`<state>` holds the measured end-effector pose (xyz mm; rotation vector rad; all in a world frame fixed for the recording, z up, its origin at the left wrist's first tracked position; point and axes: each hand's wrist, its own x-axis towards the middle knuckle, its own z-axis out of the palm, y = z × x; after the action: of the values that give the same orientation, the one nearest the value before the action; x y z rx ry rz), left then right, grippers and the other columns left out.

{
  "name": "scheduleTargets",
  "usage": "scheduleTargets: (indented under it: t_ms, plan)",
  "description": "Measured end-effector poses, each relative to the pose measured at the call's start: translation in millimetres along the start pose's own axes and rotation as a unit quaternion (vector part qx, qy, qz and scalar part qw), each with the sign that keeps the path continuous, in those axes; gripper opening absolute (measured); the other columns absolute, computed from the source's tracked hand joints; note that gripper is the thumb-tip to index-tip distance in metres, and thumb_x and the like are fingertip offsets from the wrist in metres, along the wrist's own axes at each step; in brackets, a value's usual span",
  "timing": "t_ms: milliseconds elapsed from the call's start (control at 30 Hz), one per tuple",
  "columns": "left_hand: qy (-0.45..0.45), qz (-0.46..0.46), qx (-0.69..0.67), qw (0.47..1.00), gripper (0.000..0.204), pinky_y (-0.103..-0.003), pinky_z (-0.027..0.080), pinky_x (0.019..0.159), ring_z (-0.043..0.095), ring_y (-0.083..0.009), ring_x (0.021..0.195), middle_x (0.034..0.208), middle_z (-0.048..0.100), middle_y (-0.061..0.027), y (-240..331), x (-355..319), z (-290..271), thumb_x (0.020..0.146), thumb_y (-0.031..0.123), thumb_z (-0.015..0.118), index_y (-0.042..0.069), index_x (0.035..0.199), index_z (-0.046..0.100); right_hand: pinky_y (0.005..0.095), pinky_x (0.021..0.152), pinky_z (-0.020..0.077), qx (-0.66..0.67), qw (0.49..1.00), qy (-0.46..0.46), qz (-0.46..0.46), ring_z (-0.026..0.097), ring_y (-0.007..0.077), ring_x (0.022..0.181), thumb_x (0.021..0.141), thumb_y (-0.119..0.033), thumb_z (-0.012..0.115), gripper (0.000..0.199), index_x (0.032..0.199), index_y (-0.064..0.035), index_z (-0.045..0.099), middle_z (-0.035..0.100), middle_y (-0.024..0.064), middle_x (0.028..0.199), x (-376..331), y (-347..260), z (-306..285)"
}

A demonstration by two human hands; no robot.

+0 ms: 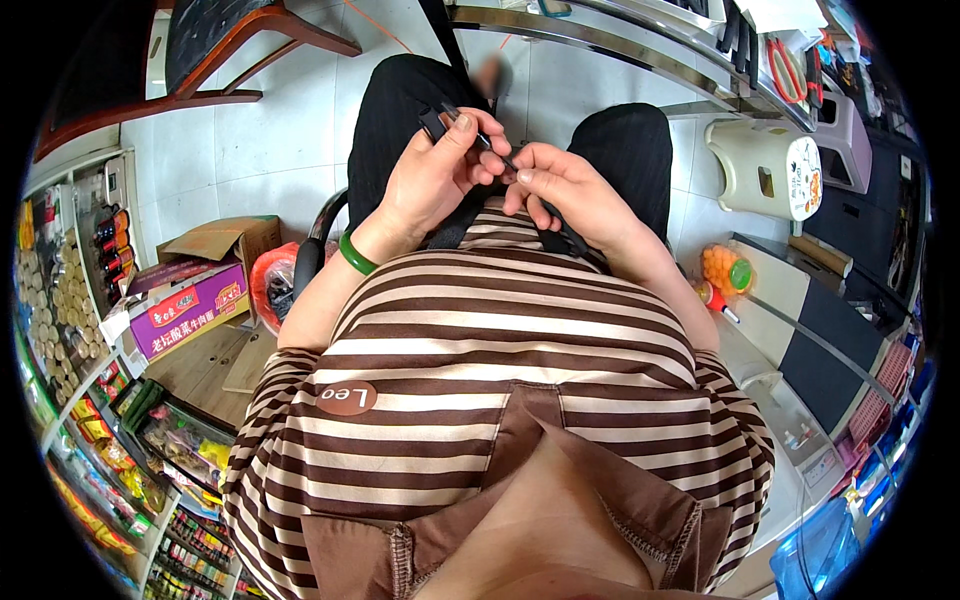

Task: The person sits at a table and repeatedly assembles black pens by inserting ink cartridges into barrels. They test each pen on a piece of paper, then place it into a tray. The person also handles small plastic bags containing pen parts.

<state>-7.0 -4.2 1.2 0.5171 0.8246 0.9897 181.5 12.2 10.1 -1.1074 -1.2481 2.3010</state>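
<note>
Shirt (520, 330): striped brown-and-cream cloth
Bangle (357, 254): smooth green ring, left wrist
Left hand (433, 172): fingers grasping a slim black rod (484, 141), partly hidden
Right hand (568, 190): fingertips pinching the rod's end; dark piece (572, 238) under the palm hard to make out
Rod's place: between both hands, above the lap
Stool (745, 165): pale plastic, rounded
Chair (230, 50): wooden frame, cut off

Between the left hand (430, 175) and right hand (570, 190), before the torso (520, 340), is a slim rod (484, 142). Leftward lies a carton (195, 312), with stocked shelves (82, 395) farther out (a chair (205, 42) stands ahead of both). Ahead runs a table (590, 42), scissors (786, 76) at its right end; rightward stands a stool (755, 165), a jar (722, 268) nearer.
</note>
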Motion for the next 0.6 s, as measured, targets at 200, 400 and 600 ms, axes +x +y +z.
scheduleTargets:
  t_ms: [200,400,600]
  plan:
    - [0.038,0.034,-0.020,0.998,0.029,-0.021,0.042,0.065,0.051,-0.0104,0.072,0.089,0.055,-0.0046,5,2,-5,0.092,0.033,0.044,0.006,0.099,0.053,0.0163,0.048,0.0357,-0.145,0.981,0.109,-0.072,0.044,0.0031,0.054,0.091,-0.016,0.047,0.014,0.094,-0.0040,0.053,0.056,0.0000,0.072,-5,2,5]
    - [0.002,0.002,0.002,1.000,0.032,-0.022,0.042,0.066,0.049,-0.0100,0.072,0.094,0.058,-0.0070,0,0,0,0.092,0.034,0.044,0.006,0.102,0.053,0.0160,0.048,0.0352,-0.191,0.969,0.099,-0.120,0.042,0.0030,0.053,0.091,-0.015,0.047,0.016,0.101,-0.0038,0.054,0.053,-0.0014,0.070,-3,9,8]
    - [-0.026,-0.018,-0.014,0.999,0.033,-0.024,0.043,0.068,0.047,-0.0094,0.068,0.101,0.060,-0.0097,-6,0,6,0.091,0.035,0.045,0.006,0.104,0.052,0.0141,0.045,0.0313,0.067,0.996,0.035,-0.054,0.039,0.0018,0.051,0.093,-0.017,0.042,0.028,0.116,-0.0037,0.050,0.050,-0.0018,0.068,-1,9,9]
